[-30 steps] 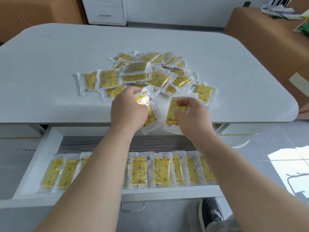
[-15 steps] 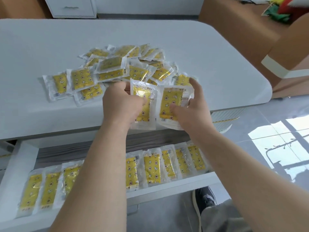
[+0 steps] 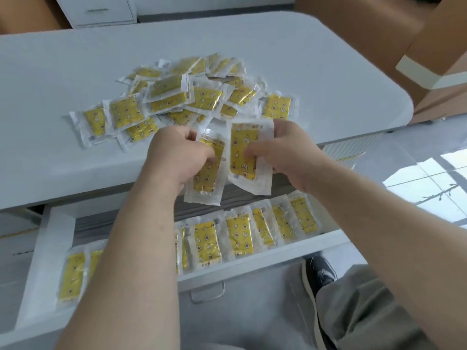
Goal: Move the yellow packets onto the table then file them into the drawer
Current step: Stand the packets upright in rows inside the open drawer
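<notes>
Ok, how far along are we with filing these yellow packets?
Partway. Done: a row of filed packets stands along the open drawer's front. In hand: the left hand grips one packet, the right hand another packet, over the near edge of the table. Left: a sizeable loose pile on it.

Scene was bright with soft daylight, window glare shone on the glossy floor point(image 3: 427, 178) at right, faint shadow under the table point(image 3: 50, 157) edge, slight motion blur throughout, edges bowed by wide-angle lens.
</notes>
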Motion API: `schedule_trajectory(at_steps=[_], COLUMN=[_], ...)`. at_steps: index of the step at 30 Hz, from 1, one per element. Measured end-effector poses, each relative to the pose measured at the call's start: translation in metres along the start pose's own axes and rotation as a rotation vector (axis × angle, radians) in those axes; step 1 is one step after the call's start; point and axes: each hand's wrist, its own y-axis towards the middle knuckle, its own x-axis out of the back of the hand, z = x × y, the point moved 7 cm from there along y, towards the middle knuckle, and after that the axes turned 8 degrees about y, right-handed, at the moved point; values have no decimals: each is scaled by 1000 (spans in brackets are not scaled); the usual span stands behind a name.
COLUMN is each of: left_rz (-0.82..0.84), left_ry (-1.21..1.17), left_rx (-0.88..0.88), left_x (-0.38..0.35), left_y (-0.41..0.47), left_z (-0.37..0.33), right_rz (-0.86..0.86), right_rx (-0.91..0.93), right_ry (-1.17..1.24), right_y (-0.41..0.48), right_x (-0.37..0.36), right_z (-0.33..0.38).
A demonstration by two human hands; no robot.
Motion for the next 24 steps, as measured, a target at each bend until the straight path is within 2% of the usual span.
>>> schedule_trajectory(at_steps=[5,9,12,15,19,24], left_rz=[73,170,241,187,54,167], left_ry=[278,834,1099,1086,963,1007], left_rx=[52,169,239,306,210,208], left_x=[18,34,49,74,80,70], left_y=[-8,-6,2,9,18,20], left_z=[28,54,70,79,71,62], right_rz=[161,294,344,357,384,406], right_rx=[48,-57,-105,-161,-224,-249], right_ry=[-411,-560,-591,-590,-620,-610], right_y=[-18,-23,-20,-11,-2,2], right_x=[-36,-70,-98,-123,-146,-162], right_z=[-3,-31,-58,-86,-119,-140])
